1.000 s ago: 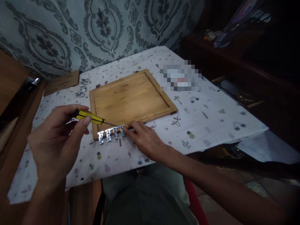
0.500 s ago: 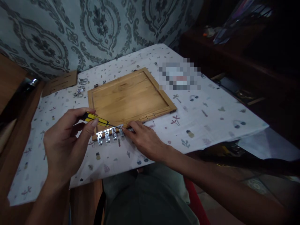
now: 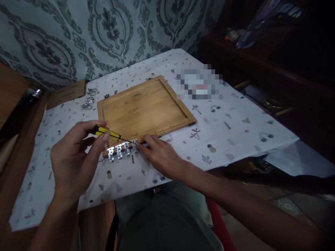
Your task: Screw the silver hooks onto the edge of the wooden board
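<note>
Over the last second our left hand (image 3: 75, 157) has shifted rightward, bringing the yellow-and-black screwdriver (image 3: 108, 132) to the rightmost visible metal fitting (image 3: 135, 147). Nearest us is our lap (image 3: 162, 219), below the edge of the cloth-covered worktop (image 3: 235, 150). Our left grip is closed on the screwdriver's handle, its shaft slanting down and right. Our right hand (image 3: 163, 157) rests its fingertips just beside that fitting; whether they pinch anything we cannot tell. More metal fittings (image 3: 119, 150) line the near edge of the wooden panel (image 3: 143, 108), which lies flat. Beyond its left side we see loose metal pieces (image 3: 89, 101) and a slotted brown sheet (image 3: 68, 94); a patterned wall (image 3: 110, 28) stands behind.
</note>
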Action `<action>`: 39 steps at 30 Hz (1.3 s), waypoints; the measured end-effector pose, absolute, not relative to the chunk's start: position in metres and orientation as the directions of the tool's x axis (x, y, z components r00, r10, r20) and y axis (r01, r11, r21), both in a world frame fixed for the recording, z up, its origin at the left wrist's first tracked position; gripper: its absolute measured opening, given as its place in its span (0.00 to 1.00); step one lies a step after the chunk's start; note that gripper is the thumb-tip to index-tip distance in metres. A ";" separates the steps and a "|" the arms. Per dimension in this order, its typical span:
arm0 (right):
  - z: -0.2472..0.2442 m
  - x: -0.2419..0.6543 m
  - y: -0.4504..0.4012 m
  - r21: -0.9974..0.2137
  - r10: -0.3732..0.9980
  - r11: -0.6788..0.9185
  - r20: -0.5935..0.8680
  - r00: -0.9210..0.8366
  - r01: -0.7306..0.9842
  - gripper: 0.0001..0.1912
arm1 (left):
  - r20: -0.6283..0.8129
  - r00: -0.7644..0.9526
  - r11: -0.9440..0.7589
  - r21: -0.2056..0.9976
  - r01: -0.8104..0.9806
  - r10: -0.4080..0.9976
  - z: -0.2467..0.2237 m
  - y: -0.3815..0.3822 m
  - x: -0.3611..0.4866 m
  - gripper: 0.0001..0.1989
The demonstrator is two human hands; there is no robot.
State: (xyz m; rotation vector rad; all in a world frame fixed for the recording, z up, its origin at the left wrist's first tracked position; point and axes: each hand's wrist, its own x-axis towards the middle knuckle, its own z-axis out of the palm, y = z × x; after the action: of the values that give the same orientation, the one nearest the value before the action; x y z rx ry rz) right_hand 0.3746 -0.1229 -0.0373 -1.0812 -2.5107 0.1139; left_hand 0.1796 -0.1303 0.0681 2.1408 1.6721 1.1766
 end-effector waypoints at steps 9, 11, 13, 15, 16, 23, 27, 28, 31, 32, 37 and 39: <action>-0.035 0.376 -0.123 -0.246 0.713 0.698 0.314 -0.626 0.672 0.18 | 0.462 0.068 -0.363 0.589 0.721 0.884 0.069 -0.127 0.181 0.10; -0.036 0.376 -0.123 -0.242 0.717 0.695 0.313 -0.623 0.677 0.17 | 0.461 0.100 -0.376 0.557 0.740 0.881 0.070 -0.125 0.181 0.10; -0.037 0.375 -0.123 -0.240 0.718 0.693 0.316 -0.620 0.680 0.17 | 0.462 0.149 -0.402 0.518 0.755 0.874 0.072 -0.124 0.181 0.12; -0.038 0.375 -0.123 -0.236 0.717 0.693 0.323 -0.618 0.681 0.17 | 0.480 0.190 -0.439 0.484 0.757 0.857 0.073 -0.123 0.181 0.14; -0.038 0.375 -0.123 -0.233 0.716 0.694 0.325 -0.618 0.681 0.16 | 0.487 0.203 -0.453 0.474 0.755 0.849 0.074 -0.123 0.182 0.14; -0.037 0.375 -0.123 -0.219 0.718 0.692 0.306 -0.625 0.688 0.15 | 0.515 0.257 -0.495 0.401 0.771 0.817 0.074 -0.121 0.187 0.14; -0.037 0.375 -0.123 -0.231 0.717 0.693 0.321 -0.619 0.683 0.15 | 0.578 0.304 -0.524 0.259 0.812 0.757 0.074 -0.120 0.189 0.13; -0.037 0.375 -0.123 -0.231 0.716 0.694 0.324 -0.618 0.682 0.14 | 0.593 0.310 -0.526 0.231 0.819 0.743 0.074 -0.120 0.189 0.12; -0.036 0.375 -0.123 -0.234 0.715 0.695 0.328 -0.618 0.680 0.14 | 0.616 0.283 -0.516 0.239 0.823 0.735 0.074 -0.120 0.190 0.11; -0.036 0.375 -0.123 -0.239 0.718 0.692 0.325 -0.616 0.681 0.14 | 0.611 0.269 -0.507 0.256 0.823 0.745 0.074 -0.120 0.189 0.11; -0.037 0.374 -0.123 -0.235 0.721 0.688 0.323 -0.613 0.686 0.15 | 0.542 0.251 -0.458 0.288 0.841 0.802 0.075 -0.121 0.187 0.14; -0.037 0.374 -0.123 -0.223 0.719 0.690 0.328 -0.613 0.689 0.14 | 0.529 0.235 -0.442 0.307 0.843 0.815 0.075 -0.122 0.185 0.15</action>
State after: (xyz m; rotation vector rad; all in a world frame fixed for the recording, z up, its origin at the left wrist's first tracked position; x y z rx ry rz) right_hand 0.3741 -0.1231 -0.0372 -1.0969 -2.5092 0.1046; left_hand 0.1852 -0.1221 0.0750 2.5014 1.6808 1.0279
